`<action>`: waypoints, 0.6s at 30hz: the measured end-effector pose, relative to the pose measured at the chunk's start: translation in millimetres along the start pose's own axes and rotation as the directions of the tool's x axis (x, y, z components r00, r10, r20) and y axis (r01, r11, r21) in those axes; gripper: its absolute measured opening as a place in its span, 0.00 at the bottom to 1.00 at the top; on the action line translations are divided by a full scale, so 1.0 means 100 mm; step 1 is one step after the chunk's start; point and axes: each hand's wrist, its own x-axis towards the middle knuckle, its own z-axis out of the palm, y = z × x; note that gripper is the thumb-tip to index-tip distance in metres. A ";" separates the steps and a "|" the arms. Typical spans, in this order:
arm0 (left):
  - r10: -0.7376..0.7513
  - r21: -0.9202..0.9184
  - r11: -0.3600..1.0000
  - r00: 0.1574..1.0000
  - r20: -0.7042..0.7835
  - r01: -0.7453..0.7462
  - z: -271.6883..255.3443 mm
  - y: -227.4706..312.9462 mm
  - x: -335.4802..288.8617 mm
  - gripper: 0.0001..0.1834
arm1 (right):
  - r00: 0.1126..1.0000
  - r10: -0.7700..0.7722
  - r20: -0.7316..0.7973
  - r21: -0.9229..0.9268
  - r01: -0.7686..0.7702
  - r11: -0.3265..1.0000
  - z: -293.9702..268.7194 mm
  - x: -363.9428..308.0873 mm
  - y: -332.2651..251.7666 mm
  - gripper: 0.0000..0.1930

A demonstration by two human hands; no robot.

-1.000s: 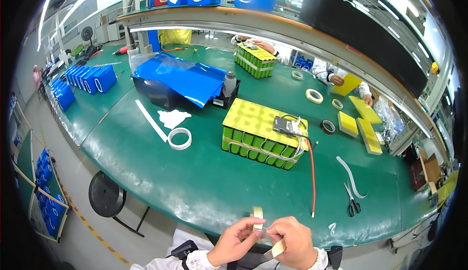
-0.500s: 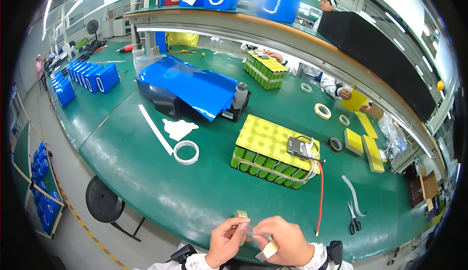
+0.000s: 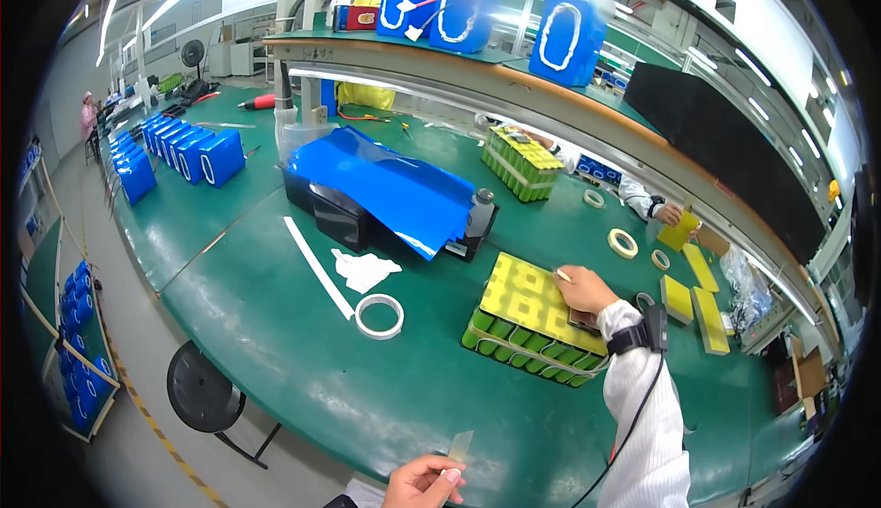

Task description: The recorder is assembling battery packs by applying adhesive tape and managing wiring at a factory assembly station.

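Near the front edge of the table my left hand (image 3: 422, 484) pinches a short translucent strip of tape (image 3: 461, 446), which stands up from the fingertips. My right hand (image 3: 589, 290) is over the far right part of the battery pack (image 3: 528, 301), a block of green cells with a yellow top. Its fingers are curled, and a small pale edge shows at them; the rest of what they hold is hidden. The hand and wrist cover most of the black circuit board on the pack. White wires run along the pack's side.
Left of the pack lie a white tape roll (image 3: 379, 316), a white strip (image 3: 317, 267) and a crumpled white cloth (image 3: 365, 270). Blue sheets (image 3: 381, 187) cover a black box. Yellow blocks (image 3: 709, 321) stand at right. A shelf (image 3: 514, 81) spans the far side, where a co-worker's hand (image 3: 672, 214) holds a yellow sheet.
My hands have parted. The right one has moved forward onto the battery pack; the left stays near the table edge, now with a tape strip upright in it. The view has shifted slightly.
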 end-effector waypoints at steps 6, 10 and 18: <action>0.028 -0.050 0.998 0.999 -0.045 -0.030 -0.21 -0.11 -0.03 0.06 | 0.948 0.131 0.290 0.096 -0.166 0.982 0.05 0.18 0.00 0.18; 0.022 -0.109 0.994 1.000 -0.020 -0.024 -0.25 -0.13 -0.02 0.06 | 0.954 0.161 0.253 0.049 -0.179 0.983 0.05 0.13 -0.06 0.18; 0.037 -0.107 0.994 0.999 0.012 -0.035 -0.17 -0.14 -0.01 0.05 | 0.971 0.169 0.171 0.045 -0.179 0.983 0.06 -0.13 -0.28 0.17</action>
